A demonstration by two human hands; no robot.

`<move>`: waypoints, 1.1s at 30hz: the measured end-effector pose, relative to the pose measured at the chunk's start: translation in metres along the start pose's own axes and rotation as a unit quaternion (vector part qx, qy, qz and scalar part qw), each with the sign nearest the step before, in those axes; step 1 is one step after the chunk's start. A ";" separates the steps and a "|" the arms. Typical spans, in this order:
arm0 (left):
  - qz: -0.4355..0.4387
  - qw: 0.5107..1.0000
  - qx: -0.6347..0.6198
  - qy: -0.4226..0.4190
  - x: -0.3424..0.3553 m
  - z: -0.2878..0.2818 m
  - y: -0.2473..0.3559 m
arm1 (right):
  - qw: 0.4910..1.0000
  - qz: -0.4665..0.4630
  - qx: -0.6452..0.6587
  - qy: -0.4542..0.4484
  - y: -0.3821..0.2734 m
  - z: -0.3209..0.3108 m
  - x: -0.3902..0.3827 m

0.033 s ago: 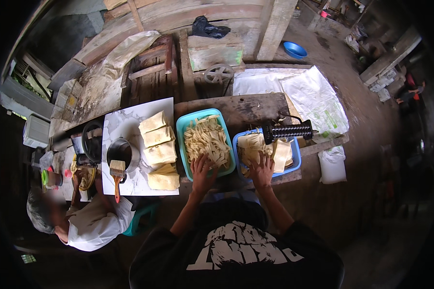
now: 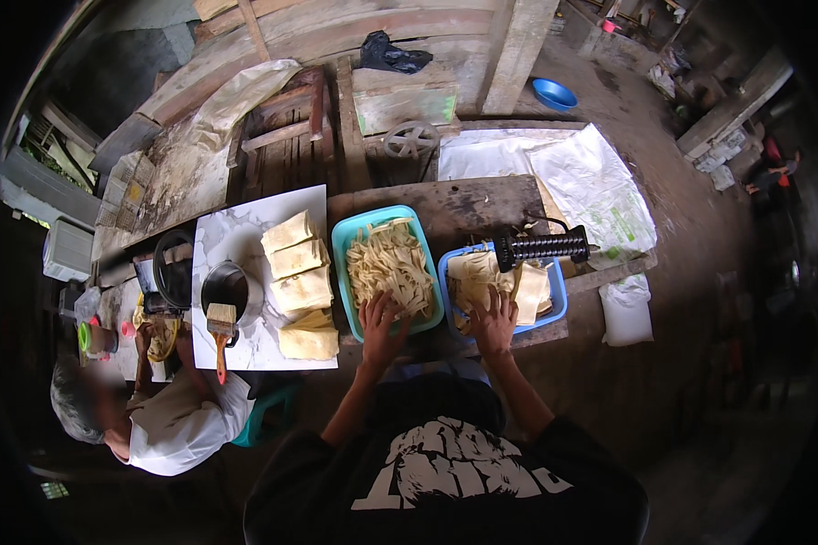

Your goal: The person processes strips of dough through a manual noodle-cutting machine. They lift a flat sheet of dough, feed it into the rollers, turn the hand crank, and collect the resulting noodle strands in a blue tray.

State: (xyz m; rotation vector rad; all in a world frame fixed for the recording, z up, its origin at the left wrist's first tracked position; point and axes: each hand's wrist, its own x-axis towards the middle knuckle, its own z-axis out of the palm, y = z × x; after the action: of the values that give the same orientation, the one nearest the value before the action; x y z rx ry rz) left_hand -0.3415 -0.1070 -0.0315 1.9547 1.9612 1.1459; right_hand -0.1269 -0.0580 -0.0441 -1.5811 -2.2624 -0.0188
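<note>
My left hand (image 2: pixel 382 325) lies open, fingers spread, over the near end of a teal tray (image 2: pixel 339 263). Its fingertips touch a heap of pale dough strips (image 2: pixel 389 263). To the right, my right hand (image 2: pixel 493 325) is open too, palm down at the near side of a blue basket (image 2: pixel 562 295). Folded, flat dough sheets (image 2: pixel 531 292) lie in that basket, some of them under or beside my fingers. Across the basket's far right side lies a black ribbed roller (image 2: pixel 547 247). Neither hand grips anything; the dough directly beneath the palms is hidden.
Left of the tray, a marble-patterned board (image 2: pixel 273 200) carries stacked dough sheets (image 2: pixel 302 289), a dark-mouthed pot (image 2: pixel 230 289) and a brush (image 2: pixel 220 336). A co-worker in a white shirt (image 2: pixel 186 427) sits at the left. White sacking (image 2: pixel 591 186) covers the far right; a handwheel (image 2: pixel 411 141) stands behind.
</note>
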 end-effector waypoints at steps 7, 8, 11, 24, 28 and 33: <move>0.040 0.998 -0.036 0.010 0.001 0.004 0.026 | 0.999 0.026 -0.003 0.019 0.008 -0.005 -0.013; 0.049 0.995 -0.085 -0.005 0.000 0.011 0.029 | 0.999 0.033 0.021 0.026 0.009 -0.009 -0.011; 0.057 0.985 -0.135 -0.092 0.001 0.031 0.050 | 0.983 0.109 0.140 0.048 0.015 -0.027 -0.006; 0.014 0.947 0.191 -0.256 0.024 0.128 0.120 | 0.929 0.219 0.281 0.103 0.103 -0.056 -0.010; 0.007 0.926 0.207 -0.314 0.034 0.134 0.135 | 0.918 0.213 0.322 0.093 0.115 -0.061 -0.011; 0.001 0.929 0.193 -0.317 0.037 0.149 0.147 | 0.921 0.188 0.330 0.088 0.132 -0.066 -0.010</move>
State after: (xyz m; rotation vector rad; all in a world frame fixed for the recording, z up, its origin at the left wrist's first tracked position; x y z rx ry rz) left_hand -0.1418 -0.0333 -0.0335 2.1274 1.8855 0.0631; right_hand 0.0155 -0.0333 -0.0128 -1.5098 -1.5473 0.6116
